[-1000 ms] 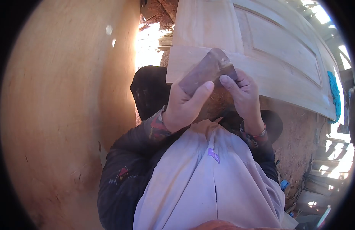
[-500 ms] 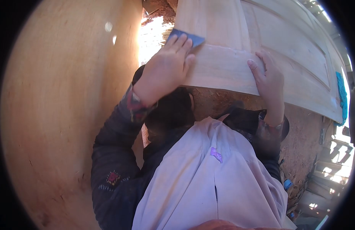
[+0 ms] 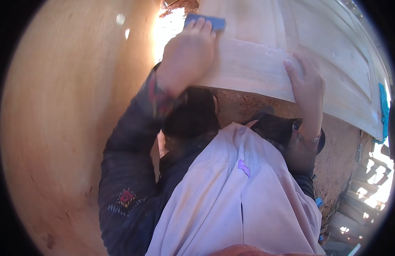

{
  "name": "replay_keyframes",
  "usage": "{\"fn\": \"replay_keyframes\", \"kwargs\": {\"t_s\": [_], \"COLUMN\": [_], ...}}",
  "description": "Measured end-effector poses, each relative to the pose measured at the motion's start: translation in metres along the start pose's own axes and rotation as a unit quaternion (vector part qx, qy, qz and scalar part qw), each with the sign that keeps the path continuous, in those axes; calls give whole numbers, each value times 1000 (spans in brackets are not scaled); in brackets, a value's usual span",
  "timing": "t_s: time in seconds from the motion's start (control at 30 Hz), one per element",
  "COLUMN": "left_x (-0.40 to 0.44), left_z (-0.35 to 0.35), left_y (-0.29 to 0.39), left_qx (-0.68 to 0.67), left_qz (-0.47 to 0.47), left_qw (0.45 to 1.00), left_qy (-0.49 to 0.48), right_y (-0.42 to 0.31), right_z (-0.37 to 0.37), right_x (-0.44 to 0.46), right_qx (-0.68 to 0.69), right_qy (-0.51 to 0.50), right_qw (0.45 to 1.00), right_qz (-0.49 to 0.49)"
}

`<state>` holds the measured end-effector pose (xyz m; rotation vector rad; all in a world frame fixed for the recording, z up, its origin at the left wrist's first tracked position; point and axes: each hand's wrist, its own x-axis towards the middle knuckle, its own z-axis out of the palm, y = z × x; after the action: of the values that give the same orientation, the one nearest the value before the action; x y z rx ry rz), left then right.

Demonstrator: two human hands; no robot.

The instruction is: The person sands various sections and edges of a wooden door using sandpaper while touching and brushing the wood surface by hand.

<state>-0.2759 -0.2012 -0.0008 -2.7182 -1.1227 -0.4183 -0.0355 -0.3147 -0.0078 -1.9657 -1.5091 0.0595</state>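
Note:
A pale wooden panelled door (image 3: pixel 253 64) lies in front of me, its near edge above my knees. My left hand (image 3: pixel 189 53) is over its left edge, with the fingertips pressing a blue-grey piece of sandpaper (image 3: pixel 218 23) against the wood. Part of that sheet is covered by the fingers. Farther right, my right hand (image 3: pixel 309 83) rests on the door near the front edge, thumb and fingers apart, holding nothing.
A large upright wooden board (image 3: pixel 69 106) fills the left side, close to my left arm. Turquoise cloth (image 3: pixel 382 113) hangs at the door's right end. Wood scraps (image 3: pixel 355 205) lie on the brown ground at lower right, near a blue-capped item (image 3: pixel 319 202).
My left hand and the sandpaper have moved forward, away from me, along the door's left edge. The sheet has turned slightly. My right hand keeps its place on the wood.

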Motion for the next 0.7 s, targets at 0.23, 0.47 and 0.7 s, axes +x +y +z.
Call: {"fn": "replay_keyframes", "kwargs": {"t_s": [0.23,0.47,0.7], "left_x": [-31,23,-51], "left_z": [-16,16,-18], "left_y": [47,-12,52], "left_qx": [-21,-26,-30], "left_qz": [28,9,55], "left_qw": [999,999,998], "left_qy": [22,21,31], "right_y": [12,6,7], "right_z": [3,2,1], "right_x": [-1,-2,-2], "right_qx": [-6,0,0], "right_qy": [28,12,17], "right_qw": [999,1000,1000], "right_qz": [-33,-7,-11]}}
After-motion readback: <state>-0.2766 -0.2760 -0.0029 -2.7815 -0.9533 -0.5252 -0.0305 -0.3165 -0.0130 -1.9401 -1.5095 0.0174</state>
